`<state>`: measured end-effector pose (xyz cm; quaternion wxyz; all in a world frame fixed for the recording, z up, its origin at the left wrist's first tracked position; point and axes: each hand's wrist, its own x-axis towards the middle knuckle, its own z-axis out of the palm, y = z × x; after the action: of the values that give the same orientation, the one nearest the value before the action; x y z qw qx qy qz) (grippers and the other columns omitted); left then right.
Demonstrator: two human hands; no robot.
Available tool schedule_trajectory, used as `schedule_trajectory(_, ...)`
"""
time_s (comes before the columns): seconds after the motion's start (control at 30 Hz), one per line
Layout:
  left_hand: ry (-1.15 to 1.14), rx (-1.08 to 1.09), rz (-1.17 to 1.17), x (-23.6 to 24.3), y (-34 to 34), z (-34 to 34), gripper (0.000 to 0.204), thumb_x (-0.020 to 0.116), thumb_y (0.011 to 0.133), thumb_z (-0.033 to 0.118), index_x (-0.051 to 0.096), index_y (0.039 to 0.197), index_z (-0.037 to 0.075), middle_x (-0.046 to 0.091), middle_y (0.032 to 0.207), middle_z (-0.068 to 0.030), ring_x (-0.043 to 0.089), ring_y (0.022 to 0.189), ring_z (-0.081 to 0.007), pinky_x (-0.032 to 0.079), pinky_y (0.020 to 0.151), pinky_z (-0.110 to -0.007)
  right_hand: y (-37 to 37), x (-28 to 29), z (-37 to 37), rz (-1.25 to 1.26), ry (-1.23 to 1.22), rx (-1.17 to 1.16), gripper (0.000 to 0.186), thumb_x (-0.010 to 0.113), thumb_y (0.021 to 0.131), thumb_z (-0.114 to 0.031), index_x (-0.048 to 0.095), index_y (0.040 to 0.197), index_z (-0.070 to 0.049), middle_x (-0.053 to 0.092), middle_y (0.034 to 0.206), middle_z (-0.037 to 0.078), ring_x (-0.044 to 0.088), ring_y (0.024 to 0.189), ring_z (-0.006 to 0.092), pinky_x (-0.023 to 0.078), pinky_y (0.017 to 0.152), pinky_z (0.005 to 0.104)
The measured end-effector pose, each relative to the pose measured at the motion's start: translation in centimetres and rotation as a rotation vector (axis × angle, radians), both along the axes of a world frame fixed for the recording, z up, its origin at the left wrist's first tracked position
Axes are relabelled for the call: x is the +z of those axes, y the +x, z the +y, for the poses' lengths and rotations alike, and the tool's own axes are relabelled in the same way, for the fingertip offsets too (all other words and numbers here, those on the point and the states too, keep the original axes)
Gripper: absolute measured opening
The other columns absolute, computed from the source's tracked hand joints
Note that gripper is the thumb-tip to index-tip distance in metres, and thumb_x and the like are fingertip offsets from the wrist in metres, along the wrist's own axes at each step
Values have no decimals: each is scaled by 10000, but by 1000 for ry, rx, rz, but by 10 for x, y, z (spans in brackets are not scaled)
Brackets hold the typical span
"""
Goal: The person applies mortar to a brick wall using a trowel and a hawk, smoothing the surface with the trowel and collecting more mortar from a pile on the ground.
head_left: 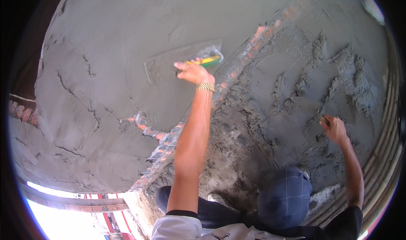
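My left hand [191,70], with a gold watch band at the wrist, grips the yellow-and-green handle of a wide metal float [160,64]. The float lies against smooth wet grey mortar [127,20], left of a diagonal strip of partly exposed red brick [232,75]. At right, my right hand [334,125] is closed around the dark handle of a trowel [306,103], whose mortar-coated blade blends into the rough, heaped mortar [351,70] there.
My bent knee [283,197] in dark checked cloth and a shoe [218,198] are below. Bamboo poles [380,151] curve along the right edge. At lower left are a bright opening, a beam [76,202] and red-and-white structures beyond. Bare brickwork [23,113] shows at far left.
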<state>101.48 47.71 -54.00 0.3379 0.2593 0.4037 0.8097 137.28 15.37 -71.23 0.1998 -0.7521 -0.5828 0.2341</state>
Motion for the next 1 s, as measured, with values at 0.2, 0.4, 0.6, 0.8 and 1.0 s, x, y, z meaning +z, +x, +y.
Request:
schedule_trajectory(0.2, 189, -372, 448, 101, 112, 44, 385, 546, 1024, 323, 389, 1160, -1, 591, 986, -130, 611, 747, -188, 544, 659, -332, 22, -21, 73, -85, -20, 13, 267, 637, 945, -257, 647, 1019, -1, 686, 859, 242, 657, 840, 439, 499, 730, 509)
schedule_trajectory(0.4, -414, -829, 1141, 22, 135, -25, 386, 565, 1018, 375, 568, 1072, -7, 528, 766, -42, 527, 608, -163, 487, 558, -313, 22, -84, 193, -210, -22, 86, 437, 402, 1061, -398, 582, 1221, -32, 669, 771, 195, 683, 716, 348, 602, 653, 457)
schedule_trajectory(0.6, -1210, -746, 1046, -215, -52, -85, 792, 500, 973, 602, 563, 1256, -136, 597, 688, -115, 517, 489, -173, 451, 477, -378, -113, -107, 166, -167, 6, 618, 482, 364, 1066, -446, 533, 1242, -31, 655, 752, 173, 689, 662, 319, 615, 634, 442)
schedule_trajectory(0.8, -1279, -1117, 578, -271, -120, -221, 431, 512, 991, 427, 592, 930, 8, 460, 563, -24, 446, 432, -139, 390, 423, -349, -107, -90, 65, -284, -37, 898, 420, 427, 1058, -403, 514, 1222, -26, 671, 790, 160, 700, 660, 285, 588, 559, 405)
schedule_trajectory(1.0, -1216, -1306, 700, -265, -146, -267, 423, 459, 1037, 362, 635, 1003, -21, 598, 713, -76, 577, 588, -163, 497, 546, -356, -64, -71, -34, -119, 160, 649, 349, 505, 1038, -360, 603, 1129, -37, 671, 768, 147, 693, 632, 222, 579, 497, 338)
